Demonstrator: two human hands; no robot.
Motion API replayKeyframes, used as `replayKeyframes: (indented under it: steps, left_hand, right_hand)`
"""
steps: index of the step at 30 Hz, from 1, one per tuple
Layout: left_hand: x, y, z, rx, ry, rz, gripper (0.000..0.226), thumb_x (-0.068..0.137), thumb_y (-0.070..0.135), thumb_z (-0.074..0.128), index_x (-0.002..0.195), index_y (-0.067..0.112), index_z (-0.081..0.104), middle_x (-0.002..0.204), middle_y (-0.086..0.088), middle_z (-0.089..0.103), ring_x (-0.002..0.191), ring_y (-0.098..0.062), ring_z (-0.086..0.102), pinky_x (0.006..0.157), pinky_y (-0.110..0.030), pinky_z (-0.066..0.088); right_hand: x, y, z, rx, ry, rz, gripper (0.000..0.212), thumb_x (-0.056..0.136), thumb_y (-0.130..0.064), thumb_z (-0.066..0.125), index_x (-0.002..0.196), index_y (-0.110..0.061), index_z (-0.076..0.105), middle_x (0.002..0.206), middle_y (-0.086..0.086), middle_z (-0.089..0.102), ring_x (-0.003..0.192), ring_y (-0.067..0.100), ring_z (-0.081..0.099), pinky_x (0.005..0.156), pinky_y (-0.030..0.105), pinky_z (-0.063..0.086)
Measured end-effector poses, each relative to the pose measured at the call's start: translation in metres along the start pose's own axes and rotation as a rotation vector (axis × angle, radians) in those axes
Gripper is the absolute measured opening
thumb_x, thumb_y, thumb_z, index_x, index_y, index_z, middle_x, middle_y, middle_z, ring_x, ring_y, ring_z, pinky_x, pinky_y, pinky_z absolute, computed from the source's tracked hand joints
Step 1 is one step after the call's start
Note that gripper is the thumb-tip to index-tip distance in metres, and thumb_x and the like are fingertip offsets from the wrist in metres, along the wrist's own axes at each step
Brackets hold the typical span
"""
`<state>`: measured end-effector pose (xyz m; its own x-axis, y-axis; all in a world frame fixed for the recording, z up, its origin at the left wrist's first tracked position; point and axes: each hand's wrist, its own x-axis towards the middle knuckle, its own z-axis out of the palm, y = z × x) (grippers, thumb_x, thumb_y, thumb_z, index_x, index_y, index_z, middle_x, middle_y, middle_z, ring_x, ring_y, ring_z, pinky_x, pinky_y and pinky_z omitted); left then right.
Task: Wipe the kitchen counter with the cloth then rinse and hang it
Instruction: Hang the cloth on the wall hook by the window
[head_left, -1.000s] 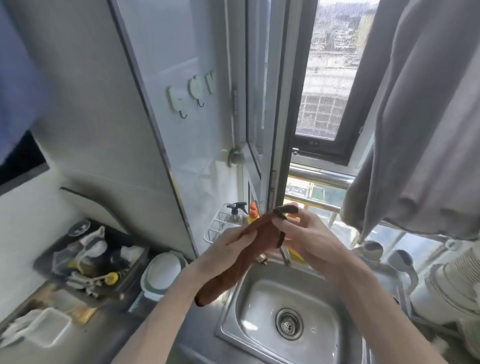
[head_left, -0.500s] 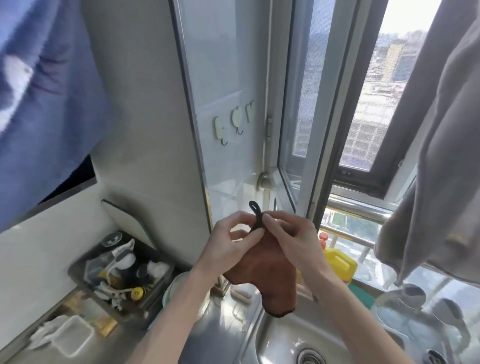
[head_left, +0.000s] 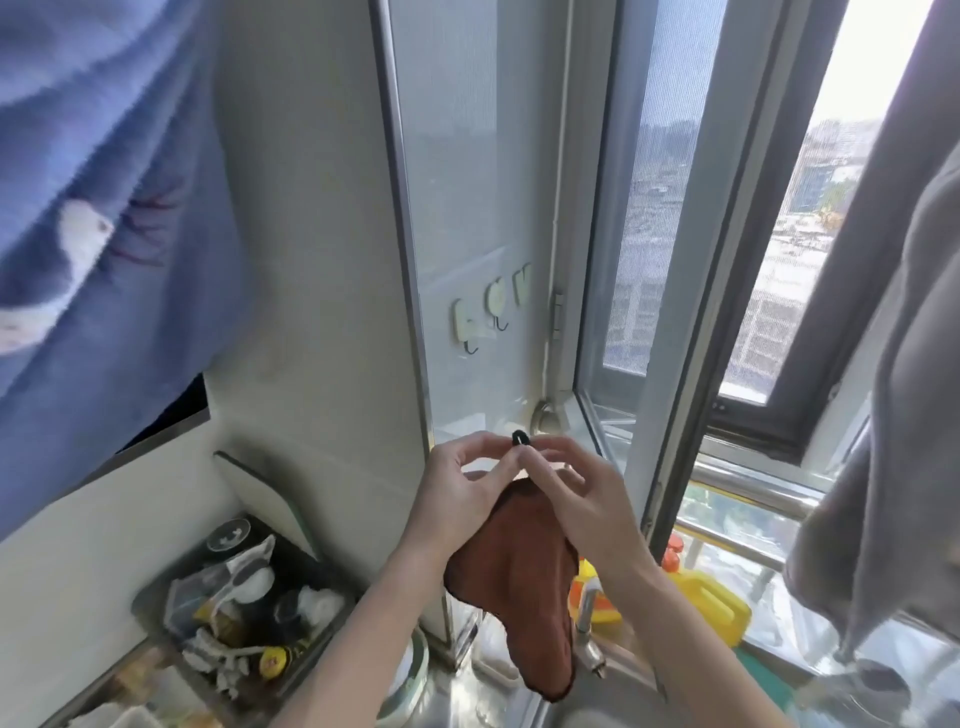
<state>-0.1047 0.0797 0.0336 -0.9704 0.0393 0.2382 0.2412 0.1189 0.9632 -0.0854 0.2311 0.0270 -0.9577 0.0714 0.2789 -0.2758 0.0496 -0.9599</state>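
A brown cloth (head_left: 519, 587) hangs in front of me above the sink edge, with a small black loop (head_left: 520, 439) at its top corner. My left hand (head_left: 462, 493) and my right hand (head_left: 576, 493) both pinch the cloth at the base of that loop, holding it upright. Several white wall hooks (head_left: 467, 325) are stuck to the tiled wall above and slightly left of the loop, with nothing on them.
A chrome tap (head_left: 587, 634) stands under the cloth. A yellow jug (head_left: 711, 605) sits on the window ledge. A tray of utensils (head_left: 244, 608) is at lower left. A blue garment (head_left: 93, 234) hangs upper left, a grey one (head_left: 893, 415) at right.
The view has tilted up from the sink toward the wall hooks. Both hands have kept their grip at the loop while the cloth came to hang down below them.
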Motion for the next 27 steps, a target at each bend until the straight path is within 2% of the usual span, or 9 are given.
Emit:
replayKeyframes:
  steps: [4, 9, 13, 16, 18, 21, 24, 27]
  left_hand:
    - [0.027, 0.005, -0.003, 0.105, 0.125, 0.03, 0.016, 0.095, 0.034, 0.07, 0.095, 0.021, 0.08, 0.092, 0.013, 0.079, 0.092, 0.004, 0.071, 0.076, -0.013, 0.052]
    - [0.063, 0.007, -0.005, 0.253, 0.303, 0.092, 0.019, 0.095, 0.039, 0.069, 0.099, 0.023, 0.079, 0.092, 0.015, 0.078, 0.088, 0.004, 0.071, 0.079, -0.021, 0.057]
    - [0.082, 0.005, -0.001, 0.294, 0.41, 0.073, 0.02, 0.095, 0.038, 0.068, 0.098, 0.021, 0.078, 0.09, 0.013, 0.077, 0.084, -0.001, 0.072, 0.079, -0.024, 0.057]
    - [0.095, -0.001, 0.015, 0.13, 0.486, -0.014, 0.023, 0.096, 0.038, 0.066, 0.095, 0.018, 0.076, 0.09, 0.009, 0.076, 0.086, -0.007, 0.072, 0.081, -0.029, 0.058]
    - [0.103, -0.005, 0.03, -0.009, 0.579, -0.103, 0.02, 0.097, 0.035, 0.065, 0.096, 0.017, 0.074, 0.093, 0.005, 0.076, 0.088, -0.011, 0.073, 0.086, -0.036, 0.06]
    - [0.111, -0.005, 0.049, -0.24, 0.701, -0.227, 0.015, 0.096, 0.03, 0.067, 0.094, 0.017, 0.075, 0.092, 0.002, 0.077, 0.084, -0.012, 0.074, 0.087, -0.039, 0.062]
    - [0.117, -0.002, 0.058, -0.441, 0.766, -0.288, 0.016, 0.093, 0.03, 0.071, 0.092, 0.016, 0.077, 0.09, 0.0, 0.079, 0.083, -0.016, 0.076, 0.085, -0.036, 0.062]
    - [0.12, -0.004, 0.062, -0.514, 0.807, -0.279, 0.016, 0.091, 0.032, 0.072, 0.09, 0.018, 0.079, 0.089, 0.001, 0.08, 0.085, -0.016, 0.077, 0.085, -0.037, 0.063]
  right_hand:
    - [0.03, -0.007, 0.016, 0.075, 0.066, 0.029, 0.011, 0.097, -0.018, 0.072, 0.093, -0.015, 0.081, 0.091, 0.003, 0.08, 0.088, 0.02, 0.078, 0.082, 0.036, 0.06]
    - [0.067, -0.016, 0.029, 0.061, 0.023, 0.047, 0.011, 0.096, -0.027, 0.071, 0.094, -0.021, 0.081, 0.09, -0.001, 0.081, 0.085, 0.014, 0.078, 0.072, 0.029, 0.058]
    - [0.093, -0.01, 0.033, 0.027, 0.033, 0.058, 0.01, 0.095, -0.027, 0.072, 0.093, -0.021, 0.08, 0.089, -0.002, 0.081, 0.086, 0.014, 0.078, 0.076, 0.033, 0.063]
    - [0.111, -0.004, 0.044, -0.012, 0.071, 0.061, 0.014, 0.099, -0.024, 0.065, 0.095, -0.016, 0.075, 0.088, 0.0, 0.078, 0.082, 0.008, 0.075, 0.07, 0.025, 0.058]
    - [0.123, -0.001, 0.05, -0.036, 0.065, 0.078, 0.015, 0.102, -0.025, 0.06, 0.099, -0.016, 0.071, 0.091, -0.001, 0.076, 0.082, 0.006, 0.073, 0.071, 0.023, 0.055]
    - [0.135, 0.007, 0.054, -0.023, 0.042, 0.102, 0.014, 0.102, -0.027, 0.058, 0.101, -0.019, 0.07, 0.092, -0.001, 0.076, 0.089, 0.012, 0.074, 0.083, 0.034, 0.061]
    - [0.142, 0.009, 0.054, 0.012, 0.034, 0.127, 0.015, 0.101, -0.028, 0.061, 0.1, -0.018, 0.072, 0.091, 0.0, 0.078, 0.088, 0.013, 0.076, 0.085, 0.036, 0.063]
    - [0.148, 0.01, 0.057, 0.066, 0.012, 0.155, 0.016, 0.099, -0.028, 0.064, 0.098, -0.017, 0.075, 0.089, 0.001, 0.079, 0.086, 0.015, 0.078, 0.085, 0.039, 0.064]
